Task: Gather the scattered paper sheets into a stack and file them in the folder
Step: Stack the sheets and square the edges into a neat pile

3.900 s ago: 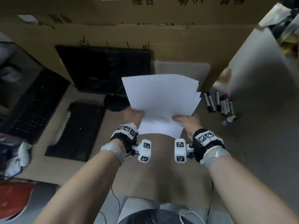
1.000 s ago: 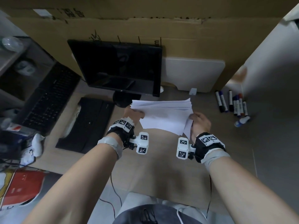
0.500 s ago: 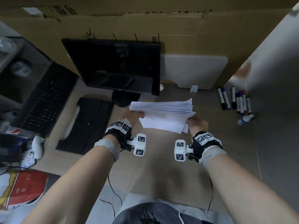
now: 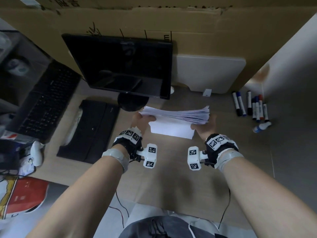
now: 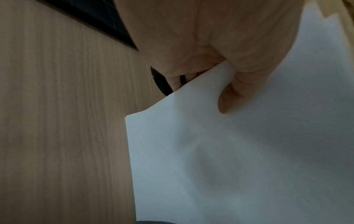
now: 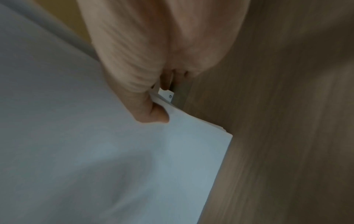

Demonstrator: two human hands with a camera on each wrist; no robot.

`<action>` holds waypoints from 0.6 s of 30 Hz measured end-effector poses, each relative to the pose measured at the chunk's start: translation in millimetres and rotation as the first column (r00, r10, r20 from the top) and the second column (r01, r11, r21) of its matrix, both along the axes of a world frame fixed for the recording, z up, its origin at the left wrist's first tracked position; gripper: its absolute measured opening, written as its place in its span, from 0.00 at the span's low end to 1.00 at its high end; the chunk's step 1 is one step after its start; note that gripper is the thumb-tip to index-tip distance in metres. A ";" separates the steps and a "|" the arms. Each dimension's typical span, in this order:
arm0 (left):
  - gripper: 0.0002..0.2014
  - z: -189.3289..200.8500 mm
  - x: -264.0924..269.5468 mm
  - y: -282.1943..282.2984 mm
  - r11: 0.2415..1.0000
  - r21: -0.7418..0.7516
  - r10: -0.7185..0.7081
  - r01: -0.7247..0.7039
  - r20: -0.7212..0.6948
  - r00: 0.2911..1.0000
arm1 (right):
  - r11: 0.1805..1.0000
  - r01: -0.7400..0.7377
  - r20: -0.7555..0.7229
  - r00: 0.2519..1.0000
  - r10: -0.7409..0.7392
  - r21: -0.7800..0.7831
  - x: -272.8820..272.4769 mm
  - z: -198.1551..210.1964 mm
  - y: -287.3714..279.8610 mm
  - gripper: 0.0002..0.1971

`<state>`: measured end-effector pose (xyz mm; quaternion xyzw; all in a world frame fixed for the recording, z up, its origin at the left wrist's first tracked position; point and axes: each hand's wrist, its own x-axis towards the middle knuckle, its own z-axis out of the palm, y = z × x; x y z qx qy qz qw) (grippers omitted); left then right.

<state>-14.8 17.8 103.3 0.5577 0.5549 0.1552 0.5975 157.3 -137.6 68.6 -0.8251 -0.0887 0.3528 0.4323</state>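
While my left hand [image 4: 141, 121] pinches the paper stack [image 4: 175, 120] at its left edge and my right hand [image 4: 205, 127] pinches the right edge, thumbs on top and fingers [image 5: 175, 82] curled beneath, the stack hangs edge-up over the tabletop [image 4: 171, 182], before the monitor [image 4: 123, 66].

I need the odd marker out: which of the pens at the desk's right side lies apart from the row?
The short white marker with a blue end, lying slantwise nearest the person, below the upright row of whiteboard markers.
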 end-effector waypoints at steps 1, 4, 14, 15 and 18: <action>0.08 -1.6 -1.6 1.3 1.000 -0.010 0.010 -0.010 -0.003 1.000 | 0.999 0.006 -0.008 1.000 -0.005 0.041 1.6 2.9 3.0 0.32; 0.08 -0.4 -7.7 9.3 0.997 -0.066 0.040 -0.036 0.058 0.998 | 0.998 -0.053 -0.048 0.997 0.054 0.037 -2.0 8.7 12.5 0.21; 0.26 -38.1 21.8 30.8 0.993 -0.001 -0.117 0.117 -0.071 0.991 | 0.994 0.102 -0.207 0.973 -0.105 -0.026 -6.0 1.4 24.2 0.16; 0.28 -40.2 23.7 30.9 0.990 0.004 -0.138 0.139 -0.087 0.987 | 0.988 0.150 -0.230 0.961 -0.154 -0.035 -5.0 -2.0 28.0 0.20; 0.28 -38.5 31.8 31.1 0.980 0.097 -0.174 0.173 -0.003 0.985 | 0.967 0.251 -0.231 0.944 -0.236 0.036 -3.1 0.5 39.3 0.22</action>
